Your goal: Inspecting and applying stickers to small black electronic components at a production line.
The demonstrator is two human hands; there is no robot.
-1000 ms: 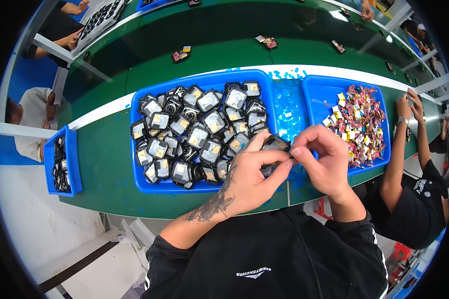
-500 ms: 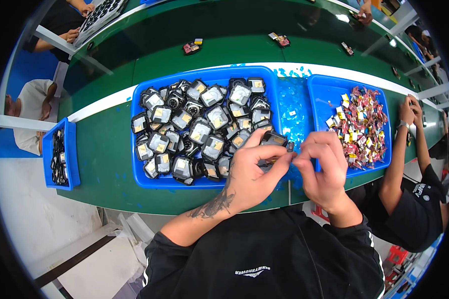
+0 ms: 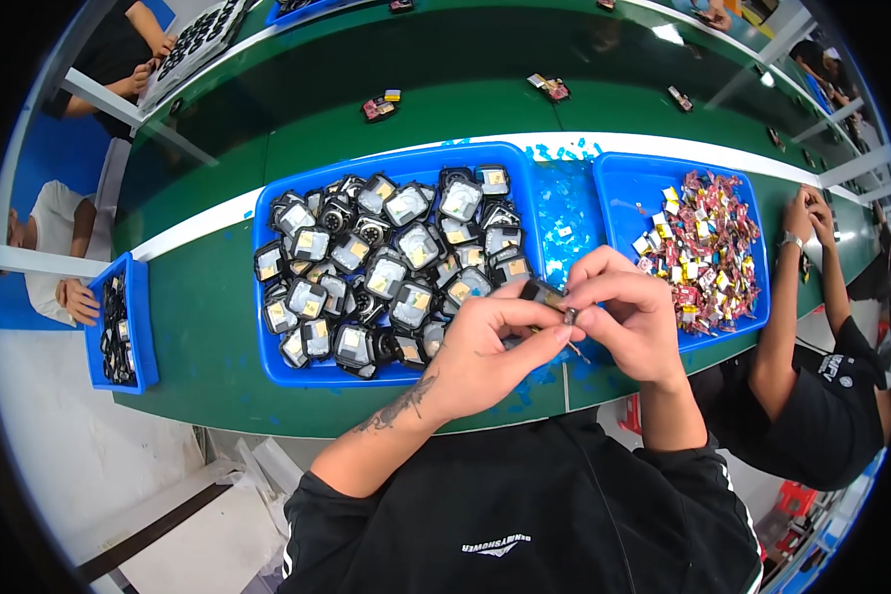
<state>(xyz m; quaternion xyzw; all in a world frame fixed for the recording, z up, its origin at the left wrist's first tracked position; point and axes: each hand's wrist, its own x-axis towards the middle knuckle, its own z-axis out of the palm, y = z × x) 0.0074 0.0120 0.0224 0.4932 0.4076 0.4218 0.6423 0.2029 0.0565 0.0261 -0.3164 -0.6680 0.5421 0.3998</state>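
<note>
In front of my chest, both hands meet over the gap between two blue bins. My left hand (image 3: 485, 346) is closed on a black smartwatch case (image 3: 542, 292), which lies tilted between its thumb and fingers. My right hand (image 3: 624, 317) pinches at the case's near edge, its fingertips touching my left thumb. A small dark piece (image 3: 570, 316) shows between the fingertips; a thin strip sticks out below it. Much of the case is hidden by my fingers. Similar watch cases (image 3: 399, 272) with pale inner plates fill the left bin (image 3: 264, 267).
The right bin (image 3: 619, 198) holds a heap of red, yellow and silver parts (image 3: 715, 257). Blue film scraps (image 3: 564, 198) lie between the bins. Several parts sit on the green belt (image 3: 465, 109) beyond. A smaller bin (image 3: 147, 337) stands far left. A co-worker's arms (image 3: 787, 287) are close on the right.
My right fingers have moved onto the case, and its dark edge has turned. The thin strip now shows below my fingertips. Parts on the belt have shifted slightly in view.
</note>
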